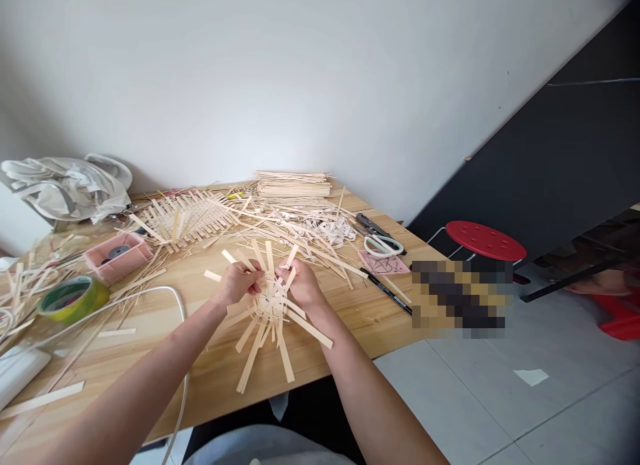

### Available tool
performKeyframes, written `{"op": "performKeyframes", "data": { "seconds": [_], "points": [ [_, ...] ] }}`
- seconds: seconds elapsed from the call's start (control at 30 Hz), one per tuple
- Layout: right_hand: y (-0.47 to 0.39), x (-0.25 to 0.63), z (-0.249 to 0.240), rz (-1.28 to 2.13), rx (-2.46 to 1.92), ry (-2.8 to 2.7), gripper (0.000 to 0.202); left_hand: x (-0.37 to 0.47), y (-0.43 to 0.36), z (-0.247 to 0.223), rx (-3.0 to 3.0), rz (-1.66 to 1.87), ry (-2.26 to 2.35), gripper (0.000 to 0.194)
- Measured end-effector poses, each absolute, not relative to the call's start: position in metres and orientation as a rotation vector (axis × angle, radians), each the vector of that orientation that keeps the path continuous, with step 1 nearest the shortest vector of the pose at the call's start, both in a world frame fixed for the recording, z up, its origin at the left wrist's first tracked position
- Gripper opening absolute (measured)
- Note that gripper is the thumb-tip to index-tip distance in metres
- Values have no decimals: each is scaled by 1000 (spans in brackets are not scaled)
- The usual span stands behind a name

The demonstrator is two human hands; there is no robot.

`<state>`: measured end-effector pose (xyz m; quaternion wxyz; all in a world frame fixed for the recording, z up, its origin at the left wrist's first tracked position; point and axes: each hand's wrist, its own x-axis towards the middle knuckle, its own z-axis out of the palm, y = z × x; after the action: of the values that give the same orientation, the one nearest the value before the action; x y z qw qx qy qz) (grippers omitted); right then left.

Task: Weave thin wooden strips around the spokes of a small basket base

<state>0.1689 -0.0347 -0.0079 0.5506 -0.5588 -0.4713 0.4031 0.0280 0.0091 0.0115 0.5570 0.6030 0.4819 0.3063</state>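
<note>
Near the front edge of the wooden table (210, 358), a round woven piece (270, 303) of pale flat strips spreads its loose ends outward like rays. My left hand (240, 281) pinches its upper left side, thumb and fingers pressed together. At the upper right, my right hand (301, 281) is closed on the same piece, with a strip end sticking up by the fingertips. The strip between my two hands is too small to make out clearly.
Behind lie a larger woven mat (187, 215), a stack of strips (294, 186) and scissors (383, 245). At left are green tape (73, 299), a pink box (119, 257) and a white cable (183, 358). A black pen (386, 291) and red stool (485, 240) are right.
</note>
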Motion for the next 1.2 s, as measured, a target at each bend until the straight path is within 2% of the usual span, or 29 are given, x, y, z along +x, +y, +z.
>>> {"op": "performKeyframes", "data": {
  "seconds": [0.13,0.33,0.47,0.53,0.63,0.83,1.0,1.2],
  "points": [
    [-35,170,-13,878,-1332,-1106,15,13,0,26,1453,849,1072,34],
    [-36,176,-14,936,-1198,-1044,19,-33,-4,48,1595,1350,1240,33],
    [-40,175,-8,894,-1136,-1045,20,-52,1,46,1363,1045,1226,46],
    [-42,175,-6,893,-1127,-1031,19,-56,1,42,1255,1028,1223,51],
    [-45,176,-1,891,-1131,-1018,19,-58,-6,39,1223,1057,1203,52],
    [-51,173,16,791,-1223,-1131,19,-51,-14,53,1501,497,913,51],
    [-52,169,19,820,-1222,-1166,18,-32,-8,56,1422,417,695,57],
    [-52,168,16,760,-1253,-1184,19,-18,-24,56,1474,516,793,35]
  ]
}}
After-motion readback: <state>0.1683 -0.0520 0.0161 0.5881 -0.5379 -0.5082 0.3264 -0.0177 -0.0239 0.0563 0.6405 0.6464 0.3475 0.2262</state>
